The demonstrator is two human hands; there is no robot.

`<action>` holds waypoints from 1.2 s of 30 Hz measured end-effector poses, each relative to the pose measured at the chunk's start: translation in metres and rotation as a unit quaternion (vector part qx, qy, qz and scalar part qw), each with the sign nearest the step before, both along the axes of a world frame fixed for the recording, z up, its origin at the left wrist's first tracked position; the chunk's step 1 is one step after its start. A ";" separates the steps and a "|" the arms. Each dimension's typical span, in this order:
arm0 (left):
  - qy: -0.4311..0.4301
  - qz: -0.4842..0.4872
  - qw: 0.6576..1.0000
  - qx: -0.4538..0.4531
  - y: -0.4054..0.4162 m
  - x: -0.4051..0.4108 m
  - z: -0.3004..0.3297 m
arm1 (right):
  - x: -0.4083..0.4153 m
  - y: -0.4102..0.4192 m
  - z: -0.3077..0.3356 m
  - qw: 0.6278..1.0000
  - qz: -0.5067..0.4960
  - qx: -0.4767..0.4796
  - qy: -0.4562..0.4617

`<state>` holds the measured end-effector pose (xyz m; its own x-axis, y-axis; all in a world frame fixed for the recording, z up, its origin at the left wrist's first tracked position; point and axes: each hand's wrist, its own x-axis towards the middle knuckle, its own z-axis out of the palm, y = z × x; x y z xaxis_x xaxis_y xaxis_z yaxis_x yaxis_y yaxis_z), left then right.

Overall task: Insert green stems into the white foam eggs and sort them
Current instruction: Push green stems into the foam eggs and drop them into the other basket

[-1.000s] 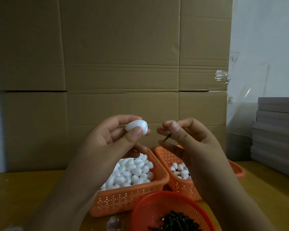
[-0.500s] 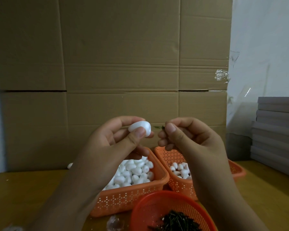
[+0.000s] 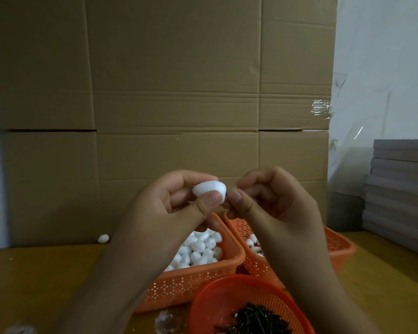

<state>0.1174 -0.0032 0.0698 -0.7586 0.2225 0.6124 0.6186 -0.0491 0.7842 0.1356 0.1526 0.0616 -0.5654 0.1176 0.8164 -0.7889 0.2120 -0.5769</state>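
My left hand [image 3: 169, 213] pinches a white foam egg [image 3: 208, 188] between thumb and fingers, raised above the baskets. My right hand [image 3: 273, 203] grips a dark green stem [image 3: 226, 194], only its tip showing where it meets the egg's right end. Below, an orange basket [image 3: 191, 283] holds several plain foam eggs. A second orange basket [image 3: 338, 244] to its right holds a few eggs, partly hidden by my right hand. A round orange-red basket [image 3: 217, 297] at the front holds a pile of dark stems [image 3: 253, 319].
A loose foam egg [image 3: 103, 238] lies on the wooden table [image 3: 34, 280] by the cardboard wall [image 3: 167, 92]. Grey boards [image 3: 401, 189] are stacked at the right. A crumpled clear wrapper [image 3: 165, 323] lies at the front edge.
My right hand turned the stem level and moved left to the egg; the stem tip now touches the egg's right end. My left hand shifted slightly right.
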 end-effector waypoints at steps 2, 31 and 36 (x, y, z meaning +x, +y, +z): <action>0.006 0.004 1.000 0.002 0.000 0.000 0.000 | 0.001 0.001 0.001 1.000 0.012 0.000 -0.016; -0.004 0.035 0.997 0.072 0.010 0.002 -0.002 | -0.003 -0.005 -0.003 0.999 0.023 -0.040 -0.013; 0.006 0.043 0.996 0.073 0.011 0.001 -0.004 | -0.003 -0.007 -0.004 0.999 0.024 -0.041 -0.013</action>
